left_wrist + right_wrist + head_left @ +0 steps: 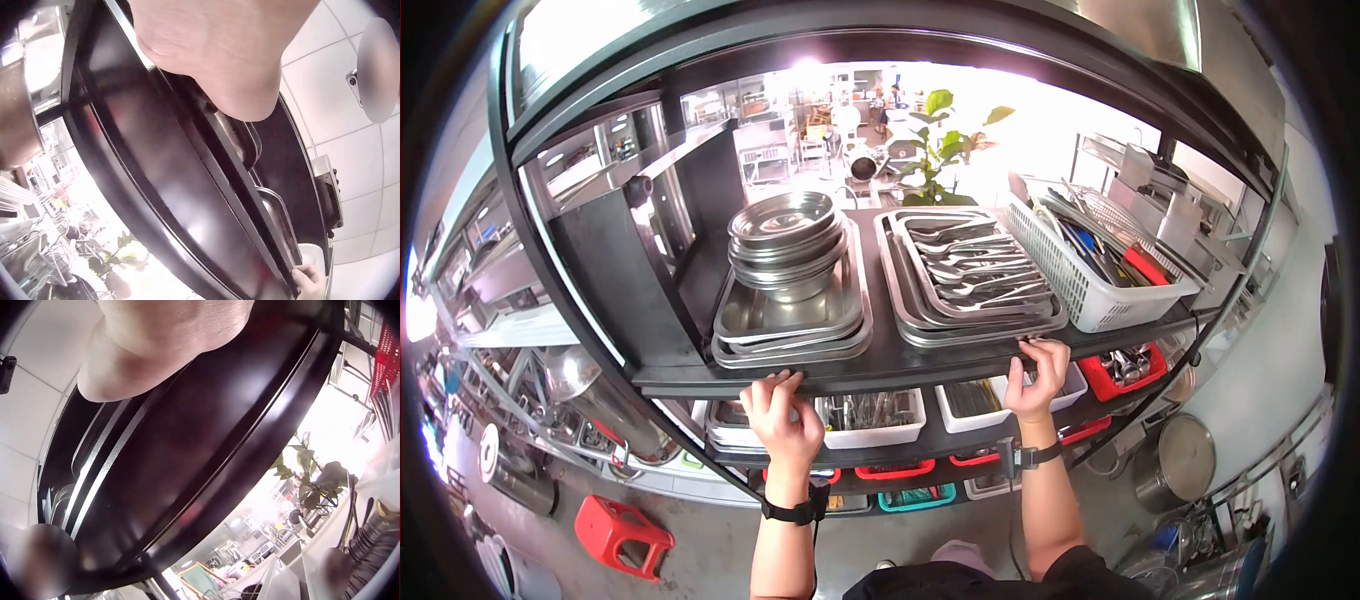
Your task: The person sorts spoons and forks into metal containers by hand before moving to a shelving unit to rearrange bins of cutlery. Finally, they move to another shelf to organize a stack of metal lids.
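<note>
Both hands are at the front edge of a dark metal shelf (900, 377). My left hand (780, 420) grips that edge on the left, fingertips over the top. Farther right, my right hand (1040, 380) holds the same edge with its fingers bent over it. Behind the left hand, a stack of steel bowls (788, 240) stands in nested steel trays (795, 352). More nested trays (990, 335), filled with spoons and other cutlery, lie behind the right hand. Both wrist views look up at the shelf's underside (181, 162), with the heel of each hand near the top and most fingers hidden.
A white plastic basket (1090, 305) of utensils stands at the shelf's right end. Below are a white bin (875, 437) of cutlery and a red bin (1125, 392). A red stool (615, 535) and a large pot (1175, 460) are on the floor. A dark upright post (565, 265) borders the left side.
</note>
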Demonstrator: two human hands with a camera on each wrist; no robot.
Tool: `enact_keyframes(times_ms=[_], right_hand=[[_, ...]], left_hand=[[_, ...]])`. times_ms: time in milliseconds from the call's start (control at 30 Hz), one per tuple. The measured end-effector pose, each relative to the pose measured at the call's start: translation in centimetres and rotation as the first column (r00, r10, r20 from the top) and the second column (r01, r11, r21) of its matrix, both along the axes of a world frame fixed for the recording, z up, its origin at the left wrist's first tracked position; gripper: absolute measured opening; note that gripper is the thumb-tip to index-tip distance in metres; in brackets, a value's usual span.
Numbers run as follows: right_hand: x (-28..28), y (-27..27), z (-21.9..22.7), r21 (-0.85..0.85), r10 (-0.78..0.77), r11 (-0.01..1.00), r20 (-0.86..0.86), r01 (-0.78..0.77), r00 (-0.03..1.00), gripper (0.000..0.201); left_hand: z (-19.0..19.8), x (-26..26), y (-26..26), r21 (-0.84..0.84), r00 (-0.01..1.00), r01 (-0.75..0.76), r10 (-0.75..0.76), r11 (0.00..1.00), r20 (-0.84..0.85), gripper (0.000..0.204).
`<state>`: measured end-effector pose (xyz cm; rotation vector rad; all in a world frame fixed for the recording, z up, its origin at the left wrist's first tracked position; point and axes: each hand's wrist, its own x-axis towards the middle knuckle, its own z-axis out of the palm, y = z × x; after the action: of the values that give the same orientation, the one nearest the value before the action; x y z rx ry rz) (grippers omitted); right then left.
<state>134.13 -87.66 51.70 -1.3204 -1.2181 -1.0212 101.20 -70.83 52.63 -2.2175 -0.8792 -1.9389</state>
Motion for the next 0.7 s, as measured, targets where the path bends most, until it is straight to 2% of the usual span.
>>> enact_keyframes(times_ms=[700], right_hand=[[-0.25, -0.22, 0.32, -0.008, -0.008, 1.000, -0.004, 0.008, 1.000, 0.020]], left_hand=[[0.27, 0.05, -0.12, 0.010, 1.000, 0.020, -0.020, 1.000, 0.001, 0.038]])
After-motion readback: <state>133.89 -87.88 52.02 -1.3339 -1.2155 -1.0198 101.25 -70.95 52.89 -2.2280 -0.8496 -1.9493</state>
